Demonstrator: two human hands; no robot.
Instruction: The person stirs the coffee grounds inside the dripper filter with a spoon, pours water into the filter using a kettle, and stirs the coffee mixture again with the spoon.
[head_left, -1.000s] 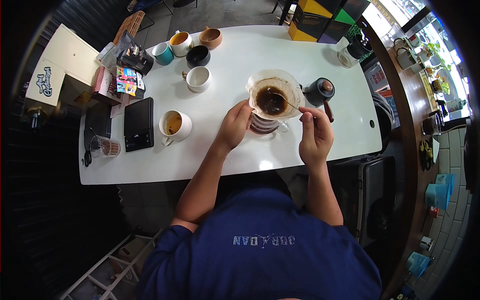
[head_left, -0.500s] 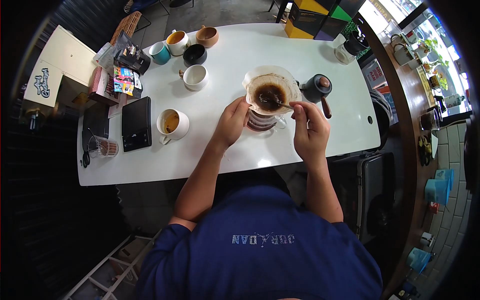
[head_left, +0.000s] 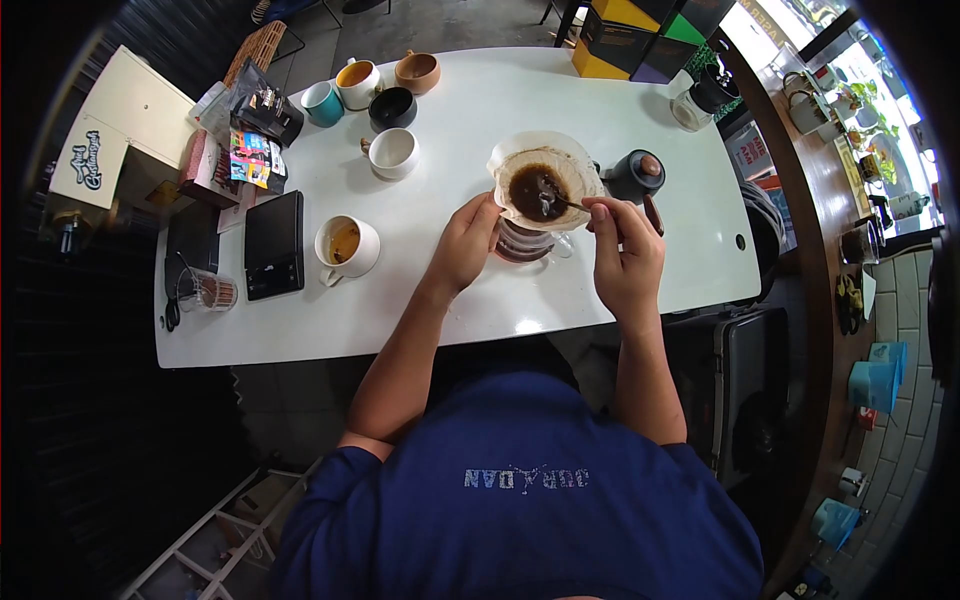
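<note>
A paper coffee filter [head_left: 515,152] with dark wet coffee [head_left: 533,188] in it sits in a dripper over a glass server [head_left: 523,246]. At its left side my left hand [head_left: 466,242] is closed, thumb and fingers pinching the dripper's edge; the dripper itself is mostly hidden by the paper. My right hand [head_left: 630,250] pinches the handle of a thin spoon [head_left: 573,205], whose tip dips into the coffee. A black kettle [head_left: 634,176] with a wooden knob stands just behind my right hand.
On the left of the white table [head_left: 430,330] are a white mug [head_left: 362,262] of amber liquid, a black scale [head_left: 274,240] and a glass [head_left: 212,291]. Several cups, including a white cup [head_left: 392,153], stand farther back. A glass grinder [head_left: 692,108] stands at the far right.
My right hand has shifted slightly right with the spoon, and the coffee's surface glints differently. My left hand stays at the dripper.
</note>
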